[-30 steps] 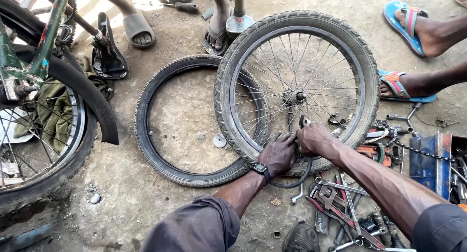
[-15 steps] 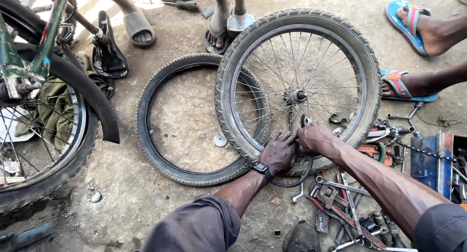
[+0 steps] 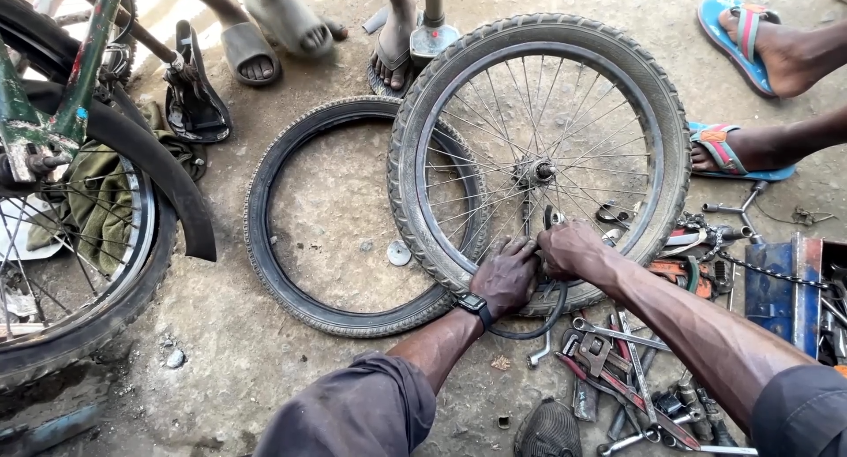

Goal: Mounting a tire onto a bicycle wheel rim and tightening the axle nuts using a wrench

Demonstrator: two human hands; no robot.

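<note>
Left hand (image 3: 505,276) and right hand (image 3: 569,248) both clamp the near edge of the wheel (image 3: 540,161), fingers curled over tyre and rim. The wheel lies flat on bare concrete ground (image 3: 221,342), overlapping a loose tyre (image 3: 265,245). Wrenches (image 3: 618,351) lie scattered just right of the hands. A bicycle (image 3: 71,201) stands at left. Sandalled feet (image 3: 750,33) ring the work area.

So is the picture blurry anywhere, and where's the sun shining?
Head view: mostly sharp, the thin metal spokes of the knobbly black spoked wheel and both hands, left and right, show crisply; bright sun washes out the concrete ground at the top left; the rest sits in soft even shade; the edges bend slightly, as by the green bicycle frame.
</note>
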